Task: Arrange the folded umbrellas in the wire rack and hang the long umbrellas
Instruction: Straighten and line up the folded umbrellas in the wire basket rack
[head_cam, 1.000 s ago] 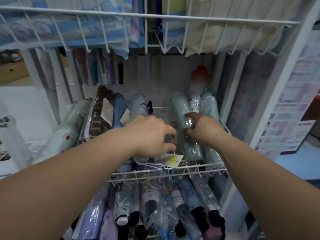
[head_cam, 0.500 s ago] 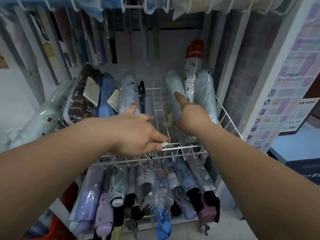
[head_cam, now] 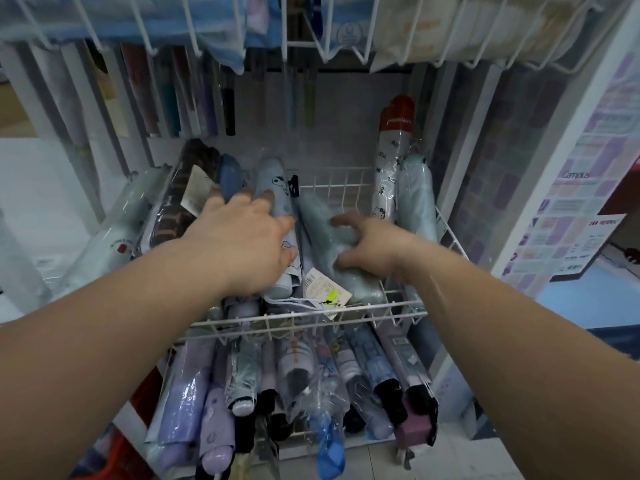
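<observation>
Both my hands reach into the middle wire rack [head_cam: 446, 233], which holds folded umbrellas in clear wrap. My left hand [head_cam: 239, 244] lies with spread fingers over a pale blue umbrella with a cartoon print [head_cam: 273, 181]. My right hand [head_cam: 370, 247] curls round a mint green folded umbrella [head_cam: 318, 223] lying next to it in the rack's middle. A paper price tag [head_cam: 323, 294] hangs at the front wire. Long umbrellas [head_cam: 194, 98] hang behind the rack at the back left.
A red-capped white umbrella [head_cam: 391, 161] and a pale mint one [head_cam: 415, 195] stand at the rack's right. A brown patterned umbrella [head_cam: 176, 206] lies left. The lower rack [head_cam: 294, 375] is packed with purple and blue folded umbrellas. A wire shelf [head_cam: 311, 36] hangs overhead.
My right hand has slid the mint green umbrella leftwards toward the pale blue one. My left hand has moved up from the front wire onto the pale blue umbrella.
</observation>
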The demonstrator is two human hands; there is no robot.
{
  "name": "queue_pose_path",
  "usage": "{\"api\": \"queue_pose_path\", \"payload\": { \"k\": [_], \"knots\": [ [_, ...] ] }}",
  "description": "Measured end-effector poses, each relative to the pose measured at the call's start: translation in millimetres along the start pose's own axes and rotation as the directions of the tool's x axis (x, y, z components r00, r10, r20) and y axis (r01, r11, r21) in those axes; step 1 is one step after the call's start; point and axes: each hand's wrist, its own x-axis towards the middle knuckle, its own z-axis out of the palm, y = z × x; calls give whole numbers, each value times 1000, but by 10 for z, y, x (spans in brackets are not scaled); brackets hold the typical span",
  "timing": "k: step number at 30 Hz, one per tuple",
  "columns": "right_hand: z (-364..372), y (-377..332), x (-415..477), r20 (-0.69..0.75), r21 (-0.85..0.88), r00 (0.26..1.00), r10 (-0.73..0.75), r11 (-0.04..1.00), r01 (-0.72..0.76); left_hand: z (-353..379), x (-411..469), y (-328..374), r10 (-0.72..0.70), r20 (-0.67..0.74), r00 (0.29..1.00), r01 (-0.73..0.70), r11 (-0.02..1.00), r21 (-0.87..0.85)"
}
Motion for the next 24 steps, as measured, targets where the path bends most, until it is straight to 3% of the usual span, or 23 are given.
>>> {"api": "queue_pose_path", "payload": {
  "k": [3,7,10,15,24],
  "knots": [
    [170,104,-11,11,4,997,79,997,-79,4,40,-11,-5,50,999,6,1000,-22],
    [250,204,110,-13,151,998,68,986,-66,-10,85,10,-6,116,993,17,996,-91],
    [233,213,185,51,149,998,47,987,-54,-29,109,40,-18,159,987,39,991,-131],
    [224,248,120,163,226,986,19,972,-56,4,74,193,-107,157,982,144,959,-245],
    [106,334,79,135,256,991,13,965,-47,103,122,396,-285,201,937,343,854,-391]
  ]
}}
